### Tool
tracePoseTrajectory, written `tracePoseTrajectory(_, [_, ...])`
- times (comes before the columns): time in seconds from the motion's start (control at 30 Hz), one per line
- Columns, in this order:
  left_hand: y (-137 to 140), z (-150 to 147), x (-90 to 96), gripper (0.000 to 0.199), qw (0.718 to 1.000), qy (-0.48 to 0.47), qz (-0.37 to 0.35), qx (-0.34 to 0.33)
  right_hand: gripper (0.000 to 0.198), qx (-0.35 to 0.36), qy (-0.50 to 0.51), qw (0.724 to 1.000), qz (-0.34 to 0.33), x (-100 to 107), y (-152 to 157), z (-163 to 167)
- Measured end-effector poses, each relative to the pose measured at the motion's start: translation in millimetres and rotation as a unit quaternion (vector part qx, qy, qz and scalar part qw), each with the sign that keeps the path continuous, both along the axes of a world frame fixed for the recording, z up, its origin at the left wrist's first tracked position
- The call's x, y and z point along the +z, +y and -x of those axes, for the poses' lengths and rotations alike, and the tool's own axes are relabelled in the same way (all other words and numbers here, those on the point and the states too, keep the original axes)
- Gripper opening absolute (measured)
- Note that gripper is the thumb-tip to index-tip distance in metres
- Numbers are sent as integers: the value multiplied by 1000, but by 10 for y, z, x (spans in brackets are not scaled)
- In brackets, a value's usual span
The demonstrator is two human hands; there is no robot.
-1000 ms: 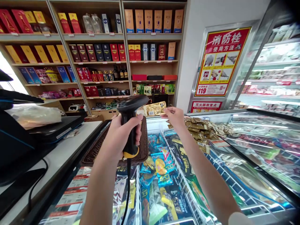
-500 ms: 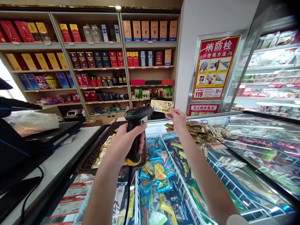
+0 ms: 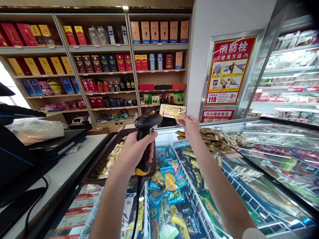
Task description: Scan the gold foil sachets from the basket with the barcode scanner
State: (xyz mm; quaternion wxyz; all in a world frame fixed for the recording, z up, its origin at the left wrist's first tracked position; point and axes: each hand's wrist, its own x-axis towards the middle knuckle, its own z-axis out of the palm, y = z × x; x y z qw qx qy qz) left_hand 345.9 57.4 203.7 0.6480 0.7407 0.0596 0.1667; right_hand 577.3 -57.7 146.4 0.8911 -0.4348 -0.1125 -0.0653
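left hand (image 3: 132, 152): I see it bare, no glove, no ring that I can make out.
right hand (image 3: 190, 126): bare too, nothing worn on the fingers.
left forearm (image 3: 109, 205): uncovered down to the bottom edge of my view, no watch or band.
right forearm (image 3: 219, 189): uncovered along its length.
sleeve (image 3: 253, 233): a white edge near the elbow, bottom right.
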Motion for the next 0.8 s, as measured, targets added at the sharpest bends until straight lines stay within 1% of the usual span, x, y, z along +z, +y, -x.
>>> tracePoseTrajectory(0.17, [-11, -9, 9, 29, 1000, -3, 12, 5, 7, 16, -3, 1000, -10, 0, 11, 9])
tracePoseTrajectory(0.23, [-14, -11, 8, 30, 1000, 0, 13, 4, 7, 15, -2, 1000, -10, -5, 19, -2])
tracePoseTrajectory(0.3, [-27, -10, 11, 32, 1000, 0, 13, 12, 8, 9, 3, 1000, -4, -22, 15, -35])
tracePoseTrajectory(0.33, [-35, -8, 14, 33, 1000, -2, 14, 18, 9, 3, 6, 1000, 8, -37, 3, -64])
tracePoseTrajectory(0.37, [-45, -7, 18, 33, 1000, -3, 17, 24, 9, -4, 6, 999, 35, -59, -18, -101])
tracePoseTrajectory(0.4, [-52, -5, 23, 32, 999, -6, 21, 31, 9, -15, 3, 997, 77, -86, -50, -146])
tracePoseTrajectory(0.5, [-51, -6, 32, 31, 998, -13, 34, 44, 8, -35, -9, 972, 231, -189, -207, -323])
tracePoseTrajectory(0.53, [-41, -8, 31, 31, 998, -14, 35, 43, 8, -36, -6, 964, 263, -224, -275, -392])
tracePoseTrajectory(0.57, [-27, -11, 29, 31, 999, -14, 35, 39, 8, -39, 2, 960, 277, -258, -349, -463])
tracePoseTrajectory(0.6, [-11, -13, 26, 32, 999, -14, 34, 33, 7, -46, 12, 960, 277, -291, -425, -537])
tracePoseTrajectory(0.63, [3, -15, 22, 32, 999, -14, 34, 28, 7, -62, 19, 961, 269, -324, -502, -613])
tracePoseTrajectory(0.7, [22, -18, 18, 32, 999, -13, 40, 26, 7, -129, 26, 958, 255, -399, -653, -762])
tracePoseTrajectory(0.73, [24, -18, 17, 32, 999, -12, 44, 28, 12, -176, 29, 950, 257, -446, -723, -832])
tracePoseTrajectory(0.77, [22, -17, 18, 32, 998, -11, 47, 27, 19, -231, 39, 934, 269, -501, -787, -894])
tracePoseTrajectory(0.8, [16, -17, 18, 31, 998, -11, 48, 25, 30, -286, 55, 911, 291, -562, -841, -946])
